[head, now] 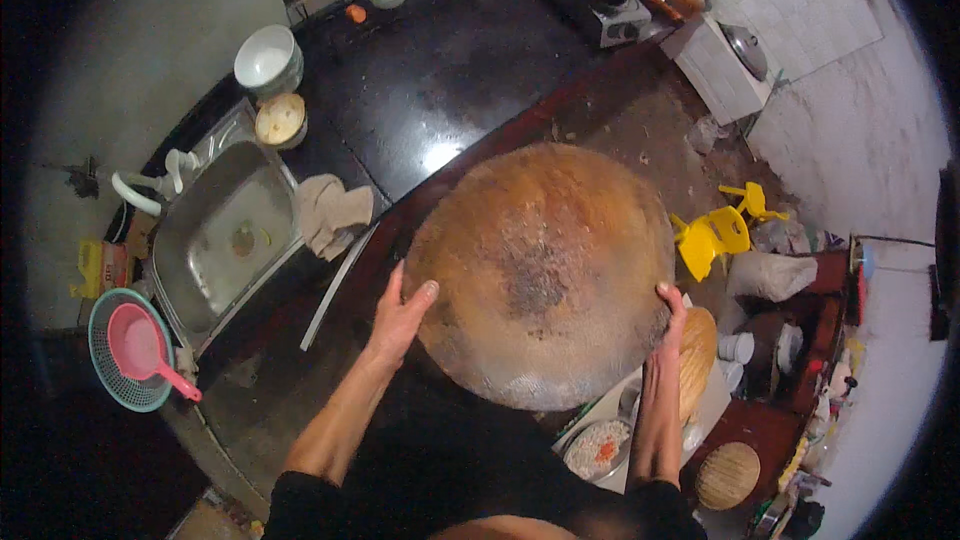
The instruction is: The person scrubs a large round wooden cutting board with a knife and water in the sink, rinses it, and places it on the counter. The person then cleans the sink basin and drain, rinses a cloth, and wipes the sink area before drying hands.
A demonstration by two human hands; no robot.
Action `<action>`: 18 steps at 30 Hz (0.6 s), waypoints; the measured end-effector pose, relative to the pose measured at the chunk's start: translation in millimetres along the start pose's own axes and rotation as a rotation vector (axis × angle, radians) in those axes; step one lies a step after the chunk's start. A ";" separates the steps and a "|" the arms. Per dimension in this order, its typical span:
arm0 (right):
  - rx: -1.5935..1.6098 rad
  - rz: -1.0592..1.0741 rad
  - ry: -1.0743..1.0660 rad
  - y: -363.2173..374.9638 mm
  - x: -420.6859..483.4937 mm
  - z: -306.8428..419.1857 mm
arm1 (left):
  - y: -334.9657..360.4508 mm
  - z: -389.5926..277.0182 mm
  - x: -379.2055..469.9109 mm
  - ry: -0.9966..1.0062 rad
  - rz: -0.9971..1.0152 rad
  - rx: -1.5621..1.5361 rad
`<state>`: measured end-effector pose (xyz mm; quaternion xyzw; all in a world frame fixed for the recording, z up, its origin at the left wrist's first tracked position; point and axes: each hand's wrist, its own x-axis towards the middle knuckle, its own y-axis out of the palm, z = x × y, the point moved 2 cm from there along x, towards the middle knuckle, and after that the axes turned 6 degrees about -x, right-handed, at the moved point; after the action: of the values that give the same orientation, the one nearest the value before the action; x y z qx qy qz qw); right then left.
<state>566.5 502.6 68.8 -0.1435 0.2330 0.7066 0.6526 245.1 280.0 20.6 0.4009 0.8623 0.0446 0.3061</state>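
Note:
A large round wooden chopping board (pixel 547 270) is held up in front of me, worn and dark at its middle. My left hand (pixel 405 311) grips its left edge, thumb on the upper face. On the opposite edge my right hand (pixel 673 319) has hold, with the thumb at the rim and the other fingers mostly hidden. Beneath and beside my right forearm are a metal bowl of pale chopped food with an orange heap (pixel 598 450) and a tan rounded object (pixel 697 352) that I cannot name surely.
Left: a steel sink (pixel 244 240), a cloth (pixel 330 214), a teal colander (pixel 97 360) holding a pink strainer (pixel 135 341). Bowls (pixel 266 60) stand on the black counter (pixel 450 60). Right: small yellow chairs (pixel 709 240) on the floor and a cluttered red-brown cabinet (pixel 757 427).

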 end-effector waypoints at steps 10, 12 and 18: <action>0.030 0.044 0.059 3.8 69.9 -6.5 | 36.7 -21.0 42.6 -0.019 -0.110 0.050; 0.021 0.068 0.089 23.2 86.0 -8.4 | 29.5 -25.1 54.5 -0.017 -0.115 -0.026; 0.009 0.269 0.135 101.3 145.1 -9.7 | 1.0 -30.8 85.4 0.069 -0.262 -0.011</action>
<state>449.9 617.7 1.4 -0.1551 0.2966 0.7753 0.5356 186.4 347.2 3.8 0.2813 0.9171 0.0228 0.2815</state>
